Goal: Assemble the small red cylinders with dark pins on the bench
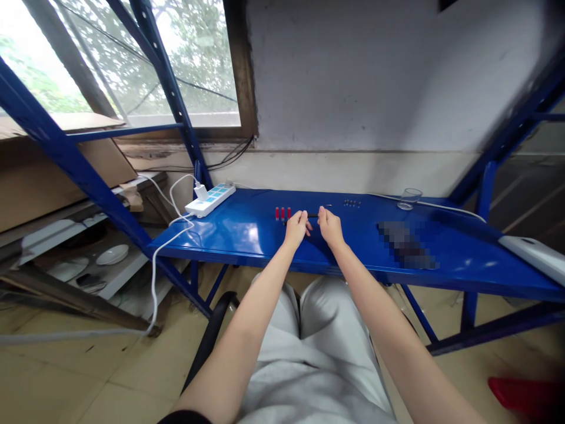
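Two pinches hold one slim black rod point(313, 215) roughly level: our left hand point(298, 227) presses thumb and fingers together on its 9 o'clock part, and our right hand point(331, 227) does likewise at 3 o'clock. We hold it at the long, glossy blue metal table point(220, 238), whose front edge our bare forearms point(260, 294) cross near 6 o'clock. Counting from the rod, three small red cylinders point(283, 212) sit in a row around 9 o'clock, just beside our left hand, leaving tight room there. Farther out, toward 10, a white power strip with blue sockets point(210, 203) lies by the left edge. Toward 2 o'clock, near our right hand, we see tiny metallic pieces point(352, 202), too small to name. A broad blue stretch parts our right hand from a dark object point(408, 244), blurred beyond naming, between 3 and 4. Near 3, a clear glass tumbler point(408, 203) sits close to the back edge.
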A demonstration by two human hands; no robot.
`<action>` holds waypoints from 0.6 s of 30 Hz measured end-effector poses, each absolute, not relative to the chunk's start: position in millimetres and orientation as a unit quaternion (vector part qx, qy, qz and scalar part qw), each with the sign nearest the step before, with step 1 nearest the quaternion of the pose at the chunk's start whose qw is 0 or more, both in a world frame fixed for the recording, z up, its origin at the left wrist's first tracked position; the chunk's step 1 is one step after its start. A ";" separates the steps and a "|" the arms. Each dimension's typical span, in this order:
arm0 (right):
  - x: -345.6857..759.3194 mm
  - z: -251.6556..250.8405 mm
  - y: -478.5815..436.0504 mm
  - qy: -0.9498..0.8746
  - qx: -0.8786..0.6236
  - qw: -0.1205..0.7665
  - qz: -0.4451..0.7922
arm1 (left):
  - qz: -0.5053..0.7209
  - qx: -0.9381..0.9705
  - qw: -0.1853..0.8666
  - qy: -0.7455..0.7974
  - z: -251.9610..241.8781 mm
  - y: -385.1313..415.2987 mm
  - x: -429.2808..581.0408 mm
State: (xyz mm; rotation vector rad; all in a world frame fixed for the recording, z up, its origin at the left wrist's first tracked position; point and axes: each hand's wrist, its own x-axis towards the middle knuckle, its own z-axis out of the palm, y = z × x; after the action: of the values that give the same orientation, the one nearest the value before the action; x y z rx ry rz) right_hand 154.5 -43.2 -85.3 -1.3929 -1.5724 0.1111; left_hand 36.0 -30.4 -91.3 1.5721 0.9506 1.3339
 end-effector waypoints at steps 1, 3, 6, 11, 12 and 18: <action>154.5 -85.3 -43.4 -0.651 -0.573 0.496 0.048 | 0.533 0.623 0.429 0.380 -91.8 -29.8 36.1; 154.4 -85.3 -43.9 -0.652 -0.571 0.495 0.052 | 0.535 0.612 0.442 0.378 -92.9 -28.7 36.2; 154.3 -85.2 -44.7 -0.651 -0.575 0.492 0.058 | 0.541 0.601 0.450 0.379 -94.1 -27.9 36.3; 154.7 -85.1 -45.8 -0.650 -0.558 0.509 0.076 | 0.544 0.598 0.446 0.384 -92.4 -28.5 36.5; 154.8 -85.2 -45.7 -0.650 -0.554 0.514 0.078 | 0.546 0.599 0.445 0.381 -91.8 -28.9 36.5; 156.8 -88.3 -43.0 -0.640 -0.550 0.532 0.079 | 0.568 0.610 0.431 0.346 -90.5 -30.6 34.6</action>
State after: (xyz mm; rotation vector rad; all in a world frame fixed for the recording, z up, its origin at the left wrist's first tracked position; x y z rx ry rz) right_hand 156.8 -43.0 -88.3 -1.3113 -1.5258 0.1880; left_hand 34.6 -30.6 -90.5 1.5211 0.8622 1.4166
